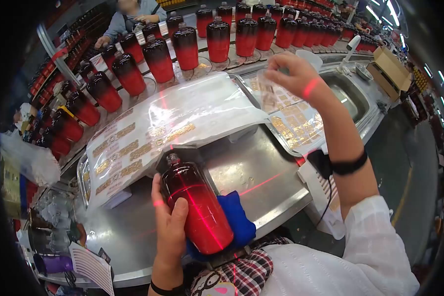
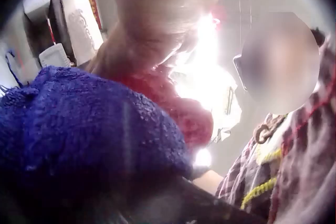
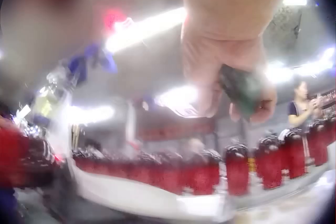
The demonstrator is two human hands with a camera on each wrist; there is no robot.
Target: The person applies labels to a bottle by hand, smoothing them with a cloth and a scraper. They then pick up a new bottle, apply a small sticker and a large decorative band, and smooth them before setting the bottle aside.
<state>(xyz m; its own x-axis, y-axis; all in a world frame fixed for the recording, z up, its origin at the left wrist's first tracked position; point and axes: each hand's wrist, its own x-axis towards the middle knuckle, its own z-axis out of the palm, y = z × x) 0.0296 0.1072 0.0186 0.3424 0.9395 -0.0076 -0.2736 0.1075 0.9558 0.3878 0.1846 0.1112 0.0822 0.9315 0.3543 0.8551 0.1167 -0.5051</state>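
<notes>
My left hand [image 1: 171, 224] grips a glass bottle [image 1: 197, 207], black at the neck and fading to red, its thumb across the side. The bottle lies tilted over a blue cloth [image 1: 239, 217], neck pointing away from me; the cloth fills much of the left wrist view too. Raised over the trays at the right, my right hand [image 1: 298, 76] has its fingers curled. Between its thumb and fingers the right wrist view shows a small dark green piece [image 3: 240, 90]. Below those fingers hangs a blurred translucent strip [image 1: 268, 93].
A plastic-covered sheet of gold-printed decals [image 1: 148, 133] spans the steel worktop [image 1: 241, 163]. More decals lie in a metal tray [image 1: 286, 140] at the right, before a sink [image 1: 352, 93]. Behind stand rows of similar bottles [image 1: 218, 39]; another person [image 1: 128, 22] is at the back left.
</notes>
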